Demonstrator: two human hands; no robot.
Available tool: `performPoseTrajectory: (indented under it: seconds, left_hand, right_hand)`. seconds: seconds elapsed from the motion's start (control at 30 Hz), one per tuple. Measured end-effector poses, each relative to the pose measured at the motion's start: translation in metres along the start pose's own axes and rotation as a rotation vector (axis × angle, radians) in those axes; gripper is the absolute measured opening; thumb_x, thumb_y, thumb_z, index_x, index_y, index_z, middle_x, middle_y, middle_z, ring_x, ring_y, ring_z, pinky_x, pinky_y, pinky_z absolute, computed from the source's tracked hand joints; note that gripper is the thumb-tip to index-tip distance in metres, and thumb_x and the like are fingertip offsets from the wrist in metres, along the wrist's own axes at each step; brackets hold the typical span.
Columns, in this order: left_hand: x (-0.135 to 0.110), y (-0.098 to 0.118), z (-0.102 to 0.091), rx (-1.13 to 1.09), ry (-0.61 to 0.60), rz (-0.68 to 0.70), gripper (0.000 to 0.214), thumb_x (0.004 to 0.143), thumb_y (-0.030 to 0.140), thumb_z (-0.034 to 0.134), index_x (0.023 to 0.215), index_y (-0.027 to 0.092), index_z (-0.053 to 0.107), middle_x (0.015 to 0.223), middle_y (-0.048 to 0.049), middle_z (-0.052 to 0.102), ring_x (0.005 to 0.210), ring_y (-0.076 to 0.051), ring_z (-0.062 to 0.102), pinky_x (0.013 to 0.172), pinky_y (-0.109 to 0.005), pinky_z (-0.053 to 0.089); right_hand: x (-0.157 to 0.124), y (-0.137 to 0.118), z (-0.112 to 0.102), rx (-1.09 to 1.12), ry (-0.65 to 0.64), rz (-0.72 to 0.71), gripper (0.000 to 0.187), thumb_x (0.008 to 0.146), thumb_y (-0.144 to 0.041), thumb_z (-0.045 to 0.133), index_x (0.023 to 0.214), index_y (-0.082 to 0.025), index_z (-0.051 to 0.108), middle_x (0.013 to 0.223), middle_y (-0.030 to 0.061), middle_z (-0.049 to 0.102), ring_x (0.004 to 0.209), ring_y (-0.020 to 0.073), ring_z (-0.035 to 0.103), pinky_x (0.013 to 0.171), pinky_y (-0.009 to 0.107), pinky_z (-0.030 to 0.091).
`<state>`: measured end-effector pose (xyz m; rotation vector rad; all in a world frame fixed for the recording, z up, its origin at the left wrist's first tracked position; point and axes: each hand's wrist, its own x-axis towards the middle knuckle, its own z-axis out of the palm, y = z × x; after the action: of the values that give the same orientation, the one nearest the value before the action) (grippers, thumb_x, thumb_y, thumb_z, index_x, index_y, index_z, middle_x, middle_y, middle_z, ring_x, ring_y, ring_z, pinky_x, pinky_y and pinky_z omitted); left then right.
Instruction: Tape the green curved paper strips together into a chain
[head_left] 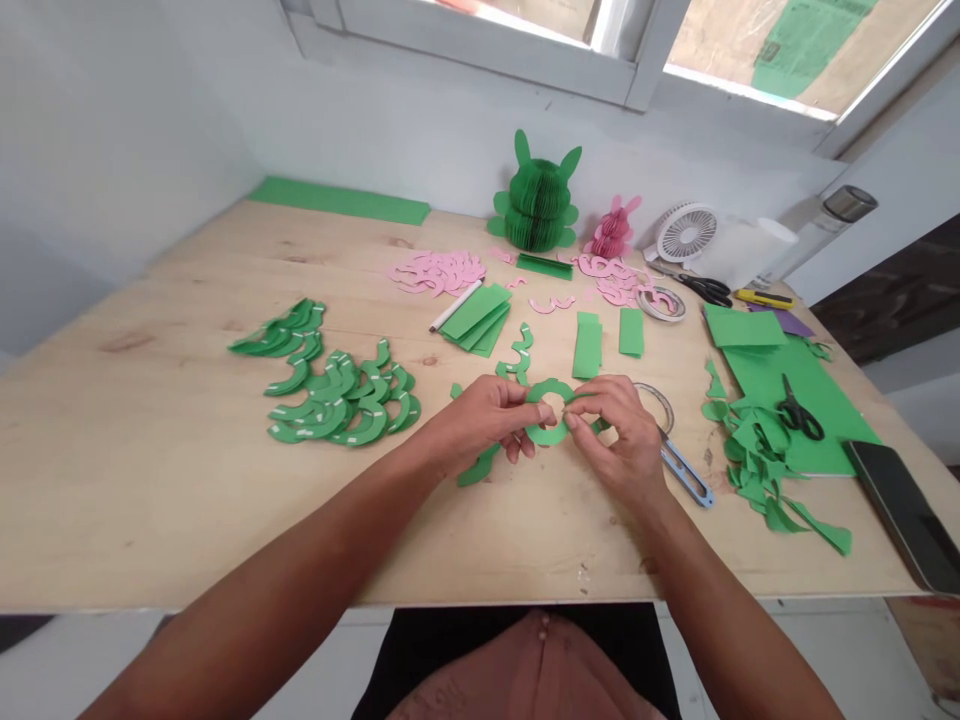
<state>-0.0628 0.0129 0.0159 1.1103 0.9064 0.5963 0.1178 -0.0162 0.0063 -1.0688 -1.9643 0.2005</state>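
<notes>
Between both hands, just above the wooden table [187, 520], is a green paper ring [550, 437] with a scalloped upper edge. My left hand [491, 415] pinches its left side between thumb and fingers. On the right side, my right hand [616, 425] has thumb and fingertips closed at the paper's edge. Green curved paper cutouts [478, 467] lie under and behind the left hand. A blue cutter [686, 468] rests beside my right wrist, next to a roll of tape [656, 405] partly hidden by the hand.
Left lies a heap of green curved pieces [341, 400] with white strips. Pink cutouts [439, 270], a green honeycomb paper figure [540, 200], a smaller pink one [611, 230] and a fan [684, 232] stand behind. Right are scissors [799, 412], green scraps [757, 450] and a phone [904, 515].
</notes>
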Motion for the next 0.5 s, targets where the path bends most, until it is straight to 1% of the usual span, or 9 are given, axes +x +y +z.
performPoseTrajectory:
  seconds: [0.07,0.17,0.23,0.37,0.5]
  left_hand:
    - [-0.0011,0.0013,-0.0009,0.009,-0.024,-0.033,0.022,0.069,0.033,0.069,0.069,0.011,0.066,0.058,-0.0042,0.065,0.045,-0.009,0.055,0.041,-0.018,0.042]
    - [-0.0025,0.0023,-0.0008,-0.020,-0.057,-0.055,0.023,0.070,0.034,0.068,0.065,0.011,0.065,0.057,-0.0060,0.066,0.043,-0.009,0.055,0.040,-0.018,0.041]
    - [-0.0029,0.0025,0.0000,-0.034,-0.057,-0.058,0.024,0.069,0.034,0.069,0.064,0.011,0.063,0.056,-0.0065,0.067,0.043,-0.009,0.054,0.040,-0.018,0.040]
    - [-0.0028,0.0021,0.0015,-0.068,-0.041,-0.062,0.027,0.069,0.038,0.069,0.066,0.011,0.063,0.056,-0.0066,0.066,0.043,-0.009,0.054,0.042,-0.020,0.041]
    - [-0.0017,0.0007,0.0015,-0.113,-0.063,-0.073,0.031,0.069,0.040,0.069,0.064,0.011,0.062,0.054,-0.0069,0.066,0.042,-0.009,0.054,0.042,-0.020,0.040]
  right_hand:
    - [-0.0005,0.0017,0.0000,-0.007,0.004,0.001,0.008,0.080,-0.016,0.057,0.079,-0.023,0.062,0.079,0.0037,0.066,0.085,0.0209,0.057,0.078,0.040,0.047]
    - [-0.0010,0.0019,-0.0002,-0.010,0.015,0.011,0.009,0.080,-0.016,0.057,0.080,-0.023,0.063,0.080,0.0038,0.066,0.087,0.0210,0.057,0.078,0.040,0.048]
    - [-0.0008,0.0000,-0.0010,-0.014,0.032,0.006,0.010,0.080,-0.016,0.058,0.081,-0.023,0.064,0.085,0.0050,0.066,0.089,0.0215,0.057,0.081,0.042,0.047]
    - [0.0005,-0.0053,-0.0031,-0.052,0.047,0.001,0.011,0.079,-0.017,0.059,0.080,-0.024,0.067,0.103,0.0070,0.063,0.099,0.0243,0.053,0.087,0.046,0.044]
    - [0.0010,-0.0076,-0.0034,-0.068,0.042,-0.027,0.012,0.079,-0.018,0.060,0.079,-0.026,0.068,0.109,0.0065,0.059,0.104,0.0258,0.051,0.089,0.049,0.043]
